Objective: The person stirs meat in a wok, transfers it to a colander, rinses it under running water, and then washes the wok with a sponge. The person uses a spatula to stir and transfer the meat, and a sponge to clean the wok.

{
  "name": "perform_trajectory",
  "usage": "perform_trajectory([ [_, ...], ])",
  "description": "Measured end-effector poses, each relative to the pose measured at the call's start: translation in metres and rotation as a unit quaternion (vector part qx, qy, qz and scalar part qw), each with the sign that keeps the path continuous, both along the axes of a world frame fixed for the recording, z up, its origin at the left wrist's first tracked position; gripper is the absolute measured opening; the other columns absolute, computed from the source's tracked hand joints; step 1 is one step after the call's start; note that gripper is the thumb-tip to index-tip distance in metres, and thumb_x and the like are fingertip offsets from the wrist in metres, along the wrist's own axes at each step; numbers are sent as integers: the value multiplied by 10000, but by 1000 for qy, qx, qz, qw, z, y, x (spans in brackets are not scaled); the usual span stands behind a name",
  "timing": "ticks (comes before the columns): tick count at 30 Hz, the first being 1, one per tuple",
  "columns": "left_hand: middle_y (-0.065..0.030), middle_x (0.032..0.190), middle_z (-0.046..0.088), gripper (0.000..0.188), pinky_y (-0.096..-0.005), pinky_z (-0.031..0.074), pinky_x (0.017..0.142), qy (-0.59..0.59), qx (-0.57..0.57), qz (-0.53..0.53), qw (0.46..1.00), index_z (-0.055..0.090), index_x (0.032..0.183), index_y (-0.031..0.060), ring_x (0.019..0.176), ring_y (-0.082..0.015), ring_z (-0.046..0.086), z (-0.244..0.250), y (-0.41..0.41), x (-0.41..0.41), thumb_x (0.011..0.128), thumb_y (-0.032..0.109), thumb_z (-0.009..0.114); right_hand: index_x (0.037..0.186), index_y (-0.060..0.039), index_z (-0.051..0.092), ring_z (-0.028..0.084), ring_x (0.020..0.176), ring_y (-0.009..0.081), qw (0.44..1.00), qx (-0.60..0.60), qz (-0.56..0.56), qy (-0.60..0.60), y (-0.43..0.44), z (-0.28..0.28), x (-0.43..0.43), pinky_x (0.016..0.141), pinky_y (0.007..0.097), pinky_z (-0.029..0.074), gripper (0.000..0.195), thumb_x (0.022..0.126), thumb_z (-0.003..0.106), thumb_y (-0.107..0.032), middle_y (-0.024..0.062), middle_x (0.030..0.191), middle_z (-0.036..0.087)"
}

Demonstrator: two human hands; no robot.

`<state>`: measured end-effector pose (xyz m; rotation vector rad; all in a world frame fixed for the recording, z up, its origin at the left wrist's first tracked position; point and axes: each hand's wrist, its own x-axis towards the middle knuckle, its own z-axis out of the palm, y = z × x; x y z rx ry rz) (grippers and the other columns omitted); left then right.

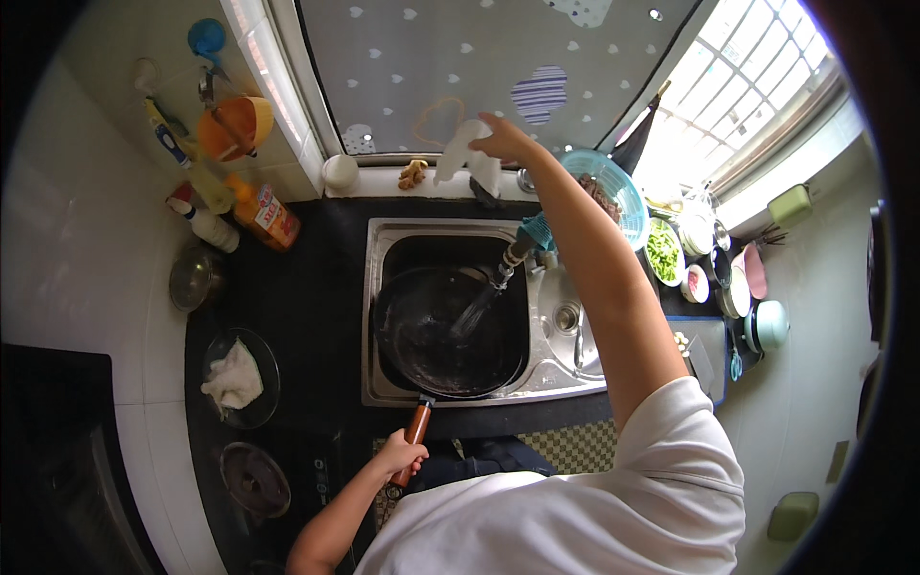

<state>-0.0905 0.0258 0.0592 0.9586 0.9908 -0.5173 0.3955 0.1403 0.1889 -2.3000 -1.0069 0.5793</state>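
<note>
My left hand (402,457) grips the brown wooden handle (419,420) of a dark wok (424,345). The wok's bowl lies in the left basin of a stainless steel sink (370,287). Water runs into it from a faucet (507,262) wrapped at its upper part in a teal cloth (535,231). Stretched out past the sink, my right hand (503,140) holds a thin white cloth (460,154) that hangs down over the windowsill (395,181). The cloth hides part of the sill, and my forearm covers part of the right basin.
A blue colander (632,208) with dark food stands behind the faucet. Further right are a dish of chopped greens (663,251) and a cleaver (701,363) on a cutting board. Orange and white bottles (269,223) stand left; a glass lid (266,395) bears a white rag (233,377).
</note>
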Motion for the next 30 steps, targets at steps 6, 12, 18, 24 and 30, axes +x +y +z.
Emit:
perform_trajectory([
  [6, -38, 572, 474, 281, -262, 416, 371, 11, 6, 20, 1000, 376, 869, 31, 418, -97, 470, -4, -1, -3, 681, -8, 581, 1217, -172, 461, 327, 1227, 271, 945, -191, 146, -221, -77, 44, -37, 968, 614, 180, 447, 780, 475, -265, 68, 1256, 447],
  [12, -40, 583, 479, 284, -260, 419, 386, 12, 16, -2, 1000, 381, 888, 24, 421, -96, 467, -5, 1, 3, 683, 1, 575, 1059, -64, 568, 500, 1071, 282, 922, 31, 298, -246, -174, 34, -27, 935, 366, 365, 359, 706, 528, -16, 141, 1074, 569],
  [18, -42, 584, 482, 284, -258, 416, 383, 9, 32, 1, 999, 385, 901, 17, 416, -99, 468, -21, 2, 6, 682, 2, 566, 871, -13, 574, 566, 782, 241, 906, 264, 147, -297, -208, 36, -91, 714, 320, 443, 198, 676, 605, -35, 111, 811, 589],
  [24, -51, 566, 478, 302, -262, 408, 368, 6, 22, 12, 1000, 384, 913, 9, 405, -110, 468, -25, -1, 7, 672, -10, 563, 735, -2, 584, 505, 569, 96, 965, 49, -185, 177, -215, -154, -147, 522, 266, 410, 257, 690, 691, -231, 43, 590, 550],
  [30, -59, 574, 463, 351, -261, 395, 369, 3, 14, 23, 1000, 373, 974, 3, 400, -114, 458, -31, -6, 0, 681, -68, 555, 974, 0, 558, 572, 865, 338, 955, 30, -288, 66, -154, -372, -164, 751, 405, 448, 415, 711, 631, -313, 174, 921, 596],
])
